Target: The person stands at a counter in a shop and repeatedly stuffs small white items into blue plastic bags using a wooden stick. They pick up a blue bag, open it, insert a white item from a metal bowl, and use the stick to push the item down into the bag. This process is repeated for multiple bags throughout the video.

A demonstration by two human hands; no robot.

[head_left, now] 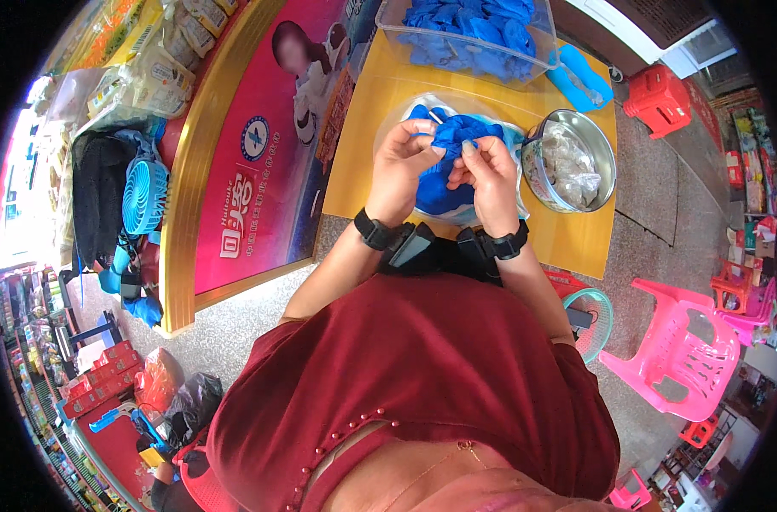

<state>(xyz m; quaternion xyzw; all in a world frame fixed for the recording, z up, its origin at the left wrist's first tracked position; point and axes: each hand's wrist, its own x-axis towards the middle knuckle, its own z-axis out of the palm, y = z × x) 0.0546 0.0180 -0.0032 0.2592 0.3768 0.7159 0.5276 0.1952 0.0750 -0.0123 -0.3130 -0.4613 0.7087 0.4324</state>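
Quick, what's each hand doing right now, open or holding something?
Left hand: closed, pinching bunched blue material between thumb and fingers.
Right hand: closed, pinching the same blue material.

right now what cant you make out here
Head view:
Blue material, partly: hidden by left hand and right hand.
Metal tin, floor: covered by plastic bag.
Clear bin, far end: cut off by the top edge.
Shelf goods, lower left: too small.

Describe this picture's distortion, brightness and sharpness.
Head view: black corners frame a round fisheye image, and the lower-left shelves bend along the rim; head view: the far left washes out to white; head view: left hand, right hand and blue material look clearer than the far-right shelving.
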